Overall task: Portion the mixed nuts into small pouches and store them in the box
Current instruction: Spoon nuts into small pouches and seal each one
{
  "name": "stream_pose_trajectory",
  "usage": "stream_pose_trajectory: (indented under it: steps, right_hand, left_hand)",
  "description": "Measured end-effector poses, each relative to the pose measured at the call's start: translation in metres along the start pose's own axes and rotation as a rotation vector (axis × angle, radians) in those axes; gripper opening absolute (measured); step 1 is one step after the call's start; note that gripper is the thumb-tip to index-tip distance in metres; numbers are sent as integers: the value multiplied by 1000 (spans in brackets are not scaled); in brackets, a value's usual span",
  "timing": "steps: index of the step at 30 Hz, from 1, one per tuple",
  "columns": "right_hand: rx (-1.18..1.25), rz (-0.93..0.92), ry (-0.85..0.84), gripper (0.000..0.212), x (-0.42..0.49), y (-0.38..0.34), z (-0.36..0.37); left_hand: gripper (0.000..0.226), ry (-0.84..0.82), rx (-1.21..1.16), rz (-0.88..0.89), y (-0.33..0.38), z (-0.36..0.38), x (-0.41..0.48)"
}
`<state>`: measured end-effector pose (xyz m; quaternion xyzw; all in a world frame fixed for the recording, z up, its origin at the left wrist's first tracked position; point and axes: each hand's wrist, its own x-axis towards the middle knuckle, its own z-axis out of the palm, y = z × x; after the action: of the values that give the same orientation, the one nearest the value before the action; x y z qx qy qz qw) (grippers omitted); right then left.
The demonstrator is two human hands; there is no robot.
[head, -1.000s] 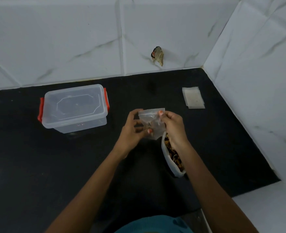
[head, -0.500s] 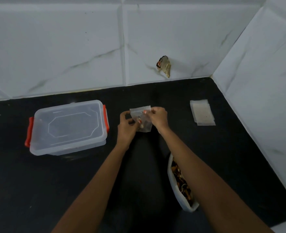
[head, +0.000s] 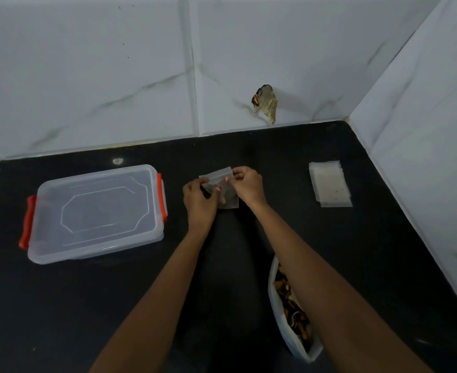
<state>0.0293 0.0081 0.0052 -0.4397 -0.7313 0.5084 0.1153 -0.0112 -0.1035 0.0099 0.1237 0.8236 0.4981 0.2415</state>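
A small clear zip pouch [head: 228,201] with a few nuts inside is held over the black counter. My left hand [head: 199,199] pinches its left side and my right hand [head: 247,184] pinches its top zip edge. The clear plastic box [head: 95,211] with orange clips stands to the left, lid on. An open bag of mixed nuts [head: 293,316] lies at the lower right, partly hidden under my right forearm. A stack of empty pouches [head: 329,184] lies at the right.
The black counter [head: 114,305] meets white marble-tiled walls at the back and right. A crumpled wrapper [head: 266,105] sticks to the back wall just above the counter.
Both hands have carried the pouch away from the nut bag, farther across the counter. The view has tilted, so the nut bag now sits lower in the frame.
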Motion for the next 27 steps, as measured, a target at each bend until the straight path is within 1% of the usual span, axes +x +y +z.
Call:
stream_pose_trajectory:
  steps: [3, 7, 11, 13, 15, 19, 22, 27]
  right_hand:
    - [-2, -8, 8, 28, -1, 2, -9]
    - [-32, -34, 32, 23, -7, 6, -30]
    - [-55, -46, 82, 21, -13, 13, -62]
    - [-63, -37, 134, 22, -13, 19, -80]
    - [-83, -14, 186, 22, -12, 28, -100]
    - [-100, 68, 350, 22, -7, 54, -142]
    - [-95, 140, 480, 24, 0, 73, -166]
    - [-124, 178, 552, 30, 11, 96, -184]
  left_hand:
    - [40, 51, 76, 21, 7, -1, -2]
    - [38, 74, 152, 110, 20, 4, -8]
    - [27, 30, 158, 209, 34, 29, -11]
    - [21, -18, 149, 256, 41, 47, -11]
    - [20, -87, 145, 271, 48, 69, -13]
    - [19, -217, 100, 255, 66, 118, -17]
    - [19, -278, 88, 220, 78, 150, -17]
    - [24, -292, 124, 100, 90, 187, -9]
